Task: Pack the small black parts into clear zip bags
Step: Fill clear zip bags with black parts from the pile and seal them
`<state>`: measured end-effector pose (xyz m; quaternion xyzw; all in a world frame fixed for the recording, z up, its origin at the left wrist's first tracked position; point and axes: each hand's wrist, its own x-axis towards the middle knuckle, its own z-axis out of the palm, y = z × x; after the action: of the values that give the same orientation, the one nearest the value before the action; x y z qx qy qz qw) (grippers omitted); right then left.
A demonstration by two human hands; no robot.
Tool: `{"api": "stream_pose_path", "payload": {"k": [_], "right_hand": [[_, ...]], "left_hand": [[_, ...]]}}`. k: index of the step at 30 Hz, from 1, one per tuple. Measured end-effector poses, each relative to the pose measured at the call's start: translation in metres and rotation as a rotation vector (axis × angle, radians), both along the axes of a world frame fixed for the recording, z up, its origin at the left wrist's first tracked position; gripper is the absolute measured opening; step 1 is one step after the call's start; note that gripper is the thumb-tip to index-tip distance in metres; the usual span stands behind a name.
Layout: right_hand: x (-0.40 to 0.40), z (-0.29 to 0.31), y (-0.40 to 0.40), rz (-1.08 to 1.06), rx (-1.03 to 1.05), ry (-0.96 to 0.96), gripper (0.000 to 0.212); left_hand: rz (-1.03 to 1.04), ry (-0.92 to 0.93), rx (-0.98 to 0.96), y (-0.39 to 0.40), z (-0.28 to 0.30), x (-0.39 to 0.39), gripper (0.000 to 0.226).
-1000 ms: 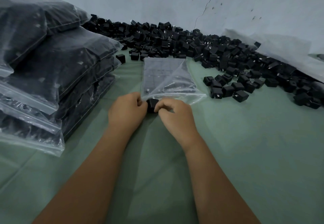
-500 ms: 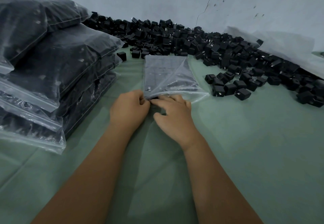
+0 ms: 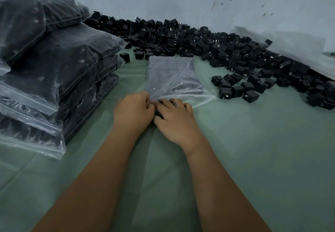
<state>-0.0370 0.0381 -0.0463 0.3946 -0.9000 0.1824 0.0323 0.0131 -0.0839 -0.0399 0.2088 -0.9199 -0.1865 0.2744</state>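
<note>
A clear zip bag (image 3: 172,75) lies flat on the green table cover, its mouth toward me, with dark parts dimly showing inside. My left hand (image 3: 133,111) pinches the near left corner of the bag's mouth. Beside it, my right hand (image 3: 175,118) lies palm down with its fingers stretched out, the fingertips at the mouth under the plastic lip. No part shows in its fingers. Loose small black parts (image 3: 217,46) are heaped behind and to the right of the bag.
Several filled zip bags (image 3: 54,68) are stacked high at the left. A small cluster of black parts (image 3: 235,88) sits just right of the bag. Pale plastic sheeting (image 3: 299,50) lies at the far right against the wall. Green cover (image 3: 262,150) spreads in front.
One second ago my right hand pinched a black part at the bag's mouth. That part is no longer visible, and the right fingers have straightened and reached into the mouth. The left hand keeps its pinch.
</note>
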Motion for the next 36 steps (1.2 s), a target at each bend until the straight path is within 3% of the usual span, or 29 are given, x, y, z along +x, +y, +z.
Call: {"api": "stream_pose_path", "payload": {"k": [3, 7, 9, 11, 14, 18, 25, 32, 36], "right_hand": [[0.003, 0.006, 0.002, -0.035, -0.186, 0.05, 0.038], [-0.001, 0.016, 0.017, -0.319, -0.66, 0.11, 0.021], [-0.014, 0.018, 0.031, -0.448, -0.792, 0.081, 0.017], [-0.034, 0.017, 0.048, -0.542, -0.729, 0.07, 0.026], [-0.065, 0.013, 0.075, -0.685, -0.401, 0.01, 0.049], [-0.084, 0.009, 0.084, -0.807, -0.197, -0.143, 0.049], [-0.081, 0.005, 0.084, -0.81, -0.349, 0.051, 0.022], [-0.082, 0.008, 0.08, -0.842, -0.397, 0.016, 0.024], [-0.075, 0.012, 0.081, -0.731, -0.689, -0.001, 0.027]], "left_hand": [[0.003, 0.022, -0.044, -0.001, 0.001, 0.0, 0.031], [0.024, 0.019, -0.124, -0.001, 0.004, -0.001, 0.011], [0.004, 0.027, -0.161, 0.001, 0.005, -0.002, 0.026], [-0.001, 0.046, -0.185, 0.003, 0.006, -0.003, 0.035], [-0.015, 0.036, -0.173, 0.002, 0.008, -0.005, 0.037], [-0.075, 0.047, -0.157, -0.002, 0.006, -0.008, 0.024], [-0.067, 0.031, -0.125, -0.004, 0.005, -0.01, 0.015], [-0.132, 0.125, -0.136, 0.0, 0.005, -0.008, 0.014], [-0.242, 0.136, -0.068, 0.002, 0.005, -0.009, 0.025]]}}
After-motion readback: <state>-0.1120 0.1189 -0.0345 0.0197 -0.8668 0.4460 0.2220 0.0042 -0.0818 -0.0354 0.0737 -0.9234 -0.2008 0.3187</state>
